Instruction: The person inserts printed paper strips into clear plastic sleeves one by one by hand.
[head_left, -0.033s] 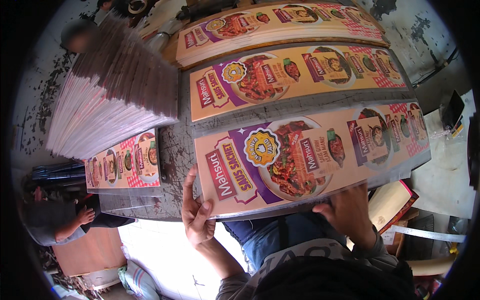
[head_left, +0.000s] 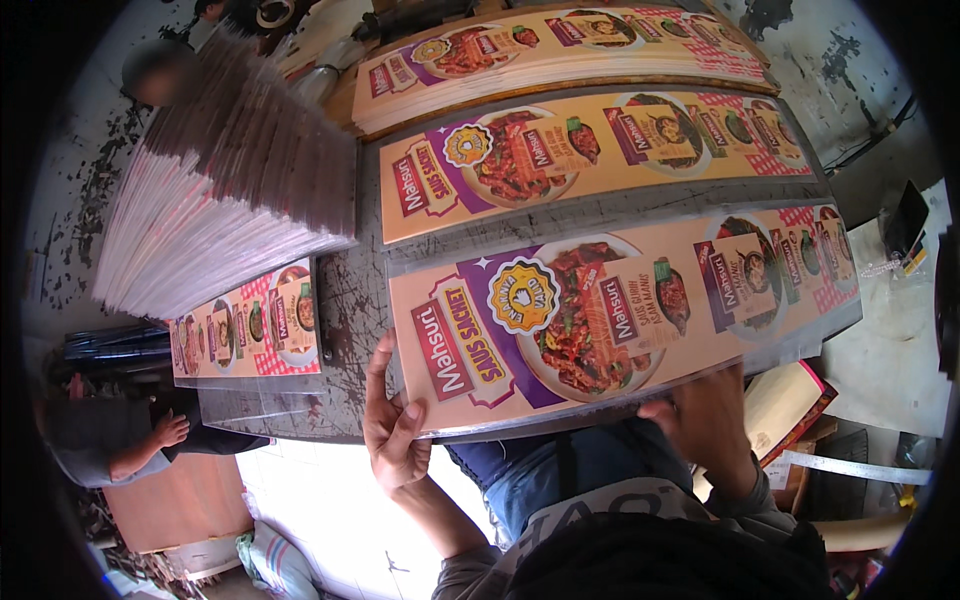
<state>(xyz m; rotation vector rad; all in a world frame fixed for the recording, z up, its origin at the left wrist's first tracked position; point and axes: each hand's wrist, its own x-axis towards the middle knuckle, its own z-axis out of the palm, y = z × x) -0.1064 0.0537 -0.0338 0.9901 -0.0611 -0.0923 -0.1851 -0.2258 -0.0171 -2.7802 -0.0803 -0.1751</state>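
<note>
Left hand: The person's left hand (head_left: 400, 445) grips the near left corner of a large printed card, thumb on the upper face and a finger along the left edge.
Right hand: The right hand (head_left: 708, 420) sits under the card's near edge, thumb showing just below it; the other fingers are hidden, and whether they grip cannot be told.
Since the earlier frame: The right hand has shifted slightly to the right, its thumb drawn along with it; the left hand and the card hold the same position.
Printed card: The long peach card (head_left: 625, 345) lies nearest the person at the worktop's front edge, its near left corner jutting over. It shows a large plate of red saucy food, a yellow scalloped badge on purple, smaller dishes and packets, and red-and-white check at its right end.
Clear plastic: A glossy transparent film (head_left: 775, 352) shows along the card's near and far edges.
Worktop: The dark, scratched worktop (head_left: 350, 300) carries the cards.
Second card: A matching card (head_left: 600, 150) lies flat just beyond the first.
Left side: A tall, fanned stack of plastic-covered sheets (head_left: 225, 200) leans above another printed card (head_left: 250, 325).
Co-worker: Past the worktop's left end, another person's hand (head_left: 172, 430) shows beside a grey shirt.
Far side: A neat pile of like cards (head_left: 560, 55) lies beyond the second card.
</note>
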